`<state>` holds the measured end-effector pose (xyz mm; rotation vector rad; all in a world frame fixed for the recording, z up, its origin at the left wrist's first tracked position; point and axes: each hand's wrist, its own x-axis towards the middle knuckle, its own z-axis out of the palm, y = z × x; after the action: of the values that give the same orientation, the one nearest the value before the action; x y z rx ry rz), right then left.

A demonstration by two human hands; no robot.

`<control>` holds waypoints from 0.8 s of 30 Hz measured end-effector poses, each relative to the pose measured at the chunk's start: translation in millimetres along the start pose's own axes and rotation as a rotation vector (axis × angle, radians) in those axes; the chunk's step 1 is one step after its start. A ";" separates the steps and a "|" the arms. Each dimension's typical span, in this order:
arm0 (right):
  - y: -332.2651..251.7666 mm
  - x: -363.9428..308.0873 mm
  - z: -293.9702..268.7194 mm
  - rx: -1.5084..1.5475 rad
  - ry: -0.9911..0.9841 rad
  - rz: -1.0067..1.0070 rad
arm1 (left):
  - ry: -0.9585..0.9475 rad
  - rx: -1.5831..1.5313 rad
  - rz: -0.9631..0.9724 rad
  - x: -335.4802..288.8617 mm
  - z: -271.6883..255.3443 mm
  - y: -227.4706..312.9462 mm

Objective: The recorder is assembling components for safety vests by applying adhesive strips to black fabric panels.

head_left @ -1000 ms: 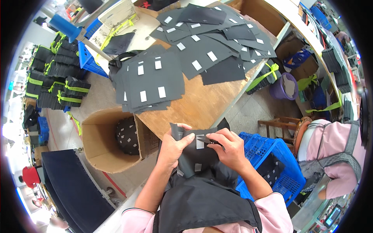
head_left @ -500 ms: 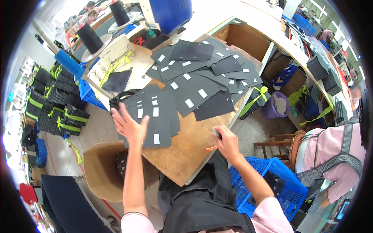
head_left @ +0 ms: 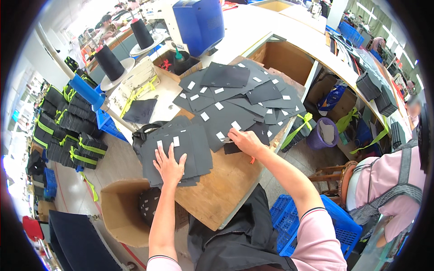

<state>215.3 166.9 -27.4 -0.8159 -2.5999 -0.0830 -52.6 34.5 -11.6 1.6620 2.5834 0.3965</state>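
My left hand (head_left: 170, 168) lies with its fingers spread on a stack of dark grey fabric panels (head_left: 200, 156), which carry small white labels. Further right, my right hand (head_left: 247, 143) is closed round small thread snips, mostly hidden in the fingers; their orange cord (head_left: 252, 160) hangs below. Its fingertips are at the near edge of a loose pile of similar labelled panels (head_left: 228, 112), by a white label (head_left: 235, 125). Whether they touch that panel I cannot tell. Both the stack and the pile rest on a worn wooden board (head_left: 214, 189).
Behind the left stack stand a sewing machine (head_left: 135, 81) and black thread cones (head_left: 108, 63). A cardboard box (head_left: 120, 212) is below left, a blue crate (head_left: 285, 217) below right. A co-worker in pink (head_left: 384, 180) sits at the right. Tied bundles (head_left: 54, 122) lie far left.
My left hand has come down onto the stack, its fingers now over the labels. My right hand has moved up and left, from the bare board to the near edge of the pile.
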 end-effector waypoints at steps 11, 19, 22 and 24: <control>-113.0 -91.6 -94.1 0.828 0.455 0.521 | -0.942 -2.048 -0.572 -111.0 -34.9 61.0; -191.5 -163.2 -88.6 0.827 0.002 0.456 | -0.726 -1.747 -0.534 -114.0 -23.1 60.0; -195.4 -161.0 -103.1 1.053 -0.172 0.432 | -0.570 -1.579 -0.457 -122.0 -37.9 63.3; -189.3 -139.3 -135.8 1.195 -0.141 0.727 | -0.579 -1.522 -0.418 -130.2 -54.0 65.4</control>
<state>263.0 -88.0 52.9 -1.1437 -1.7371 1.5597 51.3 -67.3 43.0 0.5101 1.2991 1.1663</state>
